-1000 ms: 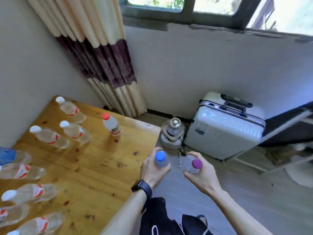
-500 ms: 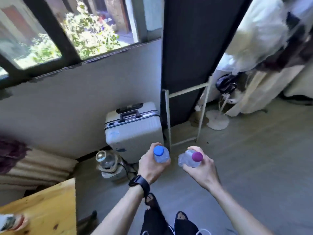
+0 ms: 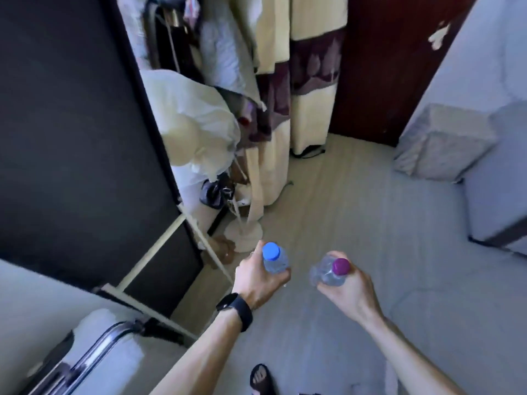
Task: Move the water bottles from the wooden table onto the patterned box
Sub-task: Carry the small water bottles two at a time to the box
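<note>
You can read no text, label, brand or number anywhere in view. The blue-capped bottle (image 3: 275, 262) and the purple-capped bottle (image 3: 328, 273) that you hold show only clear, blurred plastic. No print can be made out on either.

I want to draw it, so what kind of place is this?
Most likely a bedroom or spare room in a home. A cream curtain with a purple band hangs down to the pale wooden floor, a silver hard-shell suitcase stands at lower left, and a dark red door is behind.
</note>
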A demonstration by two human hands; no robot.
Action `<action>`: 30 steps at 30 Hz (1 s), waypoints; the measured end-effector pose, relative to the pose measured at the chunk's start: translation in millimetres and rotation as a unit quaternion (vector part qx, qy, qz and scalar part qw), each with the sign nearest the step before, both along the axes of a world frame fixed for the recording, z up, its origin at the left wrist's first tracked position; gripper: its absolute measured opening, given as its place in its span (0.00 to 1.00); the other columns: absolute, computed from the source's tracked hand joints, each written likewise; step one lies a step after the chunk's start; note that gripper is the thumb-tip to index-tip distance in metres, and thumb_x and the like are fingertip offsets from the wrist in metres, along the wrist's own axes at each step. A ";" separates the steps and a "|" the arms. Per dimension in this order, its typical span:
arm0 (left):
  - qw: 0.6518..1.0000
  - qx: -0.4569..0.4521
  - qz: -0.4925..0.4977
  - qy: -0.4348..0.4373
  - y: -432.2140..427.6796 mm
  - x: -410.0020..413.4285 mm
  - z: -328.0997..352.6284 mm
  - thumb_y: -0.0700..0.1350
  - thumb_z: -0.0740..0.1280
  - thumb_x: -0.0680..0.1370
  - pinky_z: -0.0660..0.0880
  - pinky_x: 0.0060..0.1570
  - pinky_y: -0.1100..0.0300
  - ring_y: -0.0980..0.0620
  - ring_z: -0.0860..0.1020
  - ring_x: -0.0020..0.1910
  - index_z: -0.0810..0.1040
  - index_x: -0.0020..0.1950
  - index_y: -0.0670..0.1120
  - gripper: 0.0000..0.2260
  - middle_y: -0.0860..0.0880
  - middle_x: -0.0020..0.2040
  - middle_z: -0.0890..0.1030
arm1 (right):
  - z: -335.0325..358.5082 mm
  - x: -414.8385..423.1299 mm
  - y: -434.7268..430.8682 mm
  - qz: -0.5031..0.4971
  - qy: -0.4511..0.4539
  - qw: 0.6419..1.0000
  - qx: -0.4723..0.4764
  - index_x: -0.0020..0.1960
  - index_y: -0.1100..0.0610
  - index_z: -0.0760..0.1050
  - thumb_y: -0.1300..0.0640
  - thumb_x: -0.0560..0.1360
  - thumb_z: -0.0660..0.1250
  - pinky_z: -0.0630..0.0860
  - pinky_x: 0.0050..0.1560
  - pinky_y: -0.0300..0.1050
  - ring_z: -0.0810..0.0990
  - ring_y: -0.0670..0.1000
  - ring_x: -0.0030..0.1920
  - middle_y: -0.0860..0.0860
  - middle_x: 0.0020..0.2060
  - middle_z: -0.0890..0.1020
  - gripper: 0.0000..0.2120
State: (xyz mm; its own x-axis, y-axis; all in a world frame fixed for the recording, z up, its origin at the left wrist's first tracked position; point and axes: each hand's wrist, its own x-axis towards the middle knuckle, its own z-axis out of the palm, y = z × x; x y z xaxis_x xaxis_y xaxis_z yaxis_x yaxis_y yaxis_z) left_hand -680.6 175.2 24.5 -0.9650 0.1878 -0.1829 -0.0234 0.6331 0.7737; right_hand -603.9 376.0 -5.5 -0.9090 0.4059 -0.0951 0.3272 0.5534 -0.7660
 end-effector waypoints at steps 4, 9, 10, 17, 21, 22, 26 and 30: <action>0.996 -0.008 -0.083 0.022 65.7 -61.5 15.6 0.55 0.73 0.65 0.78 0.46 0.53 0.46 0.79 0.45 0.69 0.51 0.54 0.20 0.54 0.43 0.81 | 15.7 -26.4 52.7 -0.077 0.013 0.997 0.018 0.55 0.38 0.73 0.47 0.60 0.79 0.76 0.46 0.40 0.82 0.46 0.45 0.38 0.43 0.82 0.26; 0.987 -0.006 -0.159 0.034 151.4 -120.1 28.3 0.54 0.73 0.67 0.77 0.45 0.57 0.51 0.79 0.44 0.69 0.51 0.55 0.18 0.57 0.41 0.81 | 33.2 -56.5 125.2 -0.143 0.024 0.989 0.034 0.55 0.39 0.72 0.48 0.60 0.80 0.78 0.48 0.44 0.83 0.49 0.47 0.41 0.44 0.83 0.27; 0.984 -0.007 -0.172 0.039 167.7 -130.4 28.3 0.55 0.72 0.66 0.77 0.45 0.57 0.51 0.80 0.43 0.69 0.50 0.55 0.18 0.58 0.40 0.81 | 34.2 -63.2 139.4 -0.154 0.027 0.987 0.034 0.54 0.39 0.72 0.49 0.60 0.81 0.78 0.48 0.44 0.83 0.50 0.48 0.41 0.43 0.83 0.27; 0.968 -0.021 -0.231 0.092 321.6 -215.4 40.0 0.62 0.71 0.65 0.78 0.42 0.53 0.48 0.79 0.38 0.63 0.49 0.53 0.24 0.55 0.37 0.80 | 33.4 -134.5 272.9 -0.226 0.059 0.972 0.017 0.53 0.40 0.70 0.45 0.60 0.79 0.79 0.47 0.45 0.84 0.49 0.47 0.40 0.43 0.84 0.27; 0.965 -0.017 -0.238 0.105 410.7 -258.8 58.0 0.61 0.72 0.66 0.79 0.41 0.52 0.49 0.79 0.37 0.62 0.47 0.54 0.23 0.55 0.37 0.80 | 46.9 -174.2 358.9 -0.231 0.048 0.971 0.028 0.57 0.43 0.70 0.44 0.61 0.79 0.77 0.46 0.44 0.83 0.51 0.47 0.41 0.43 0.83 0.29; 0.966 -0.013 -0.237 0.106 430.5 -268.9 62.2 0.61 0.72 0.66 0.79 0.41 0.51 0.49 0.80 0.38 0.62 0.48 0.54 0.23 0.55 0.37 0.80 | 52.3 -183.7 379.5 -0.233 0.046 0.971 0.031 0.57 0.44 0.70 0.44 0.61 0.79 0.77 0.45 0.44 0.83 0.51 0.47 0.42 0.43 0.83 0.29; 0.969 0.009 -0.216 0.118 500.2 -307.4 75.5 0.60 0.73 0.66 0.79 0.43 0.52 0.49 0.80 0.39 0.62 0.50 0.57 0.24 0.57 0.39 0.79 | 72.2 -220.0 453.2 -0.245 0.041 0.968 0.041 0.55 0.44 0.70 0.46 0.62 0.78 0.76 0.43 0.44 0.82 0.52 0.46 0.43 0.42 0.83 0.26; 0.972 0.024 -0.200 0.122 567.6 -354.0 77.7 0.61 0.73 0.65 0.79 0.43 0.51 0.49 0.80 0.39 0.62 0.53 0.57 0.26 0.57 0.40 0.80 | 87.6 -262.2 521.0 -0.258 0.054 0.963 0.059 0.55 0.46 0.71 0.46 0.62 0.79 0.76 0.41 0.44 0.82 0.50 0.44 0.42 0.42 0.83 0.26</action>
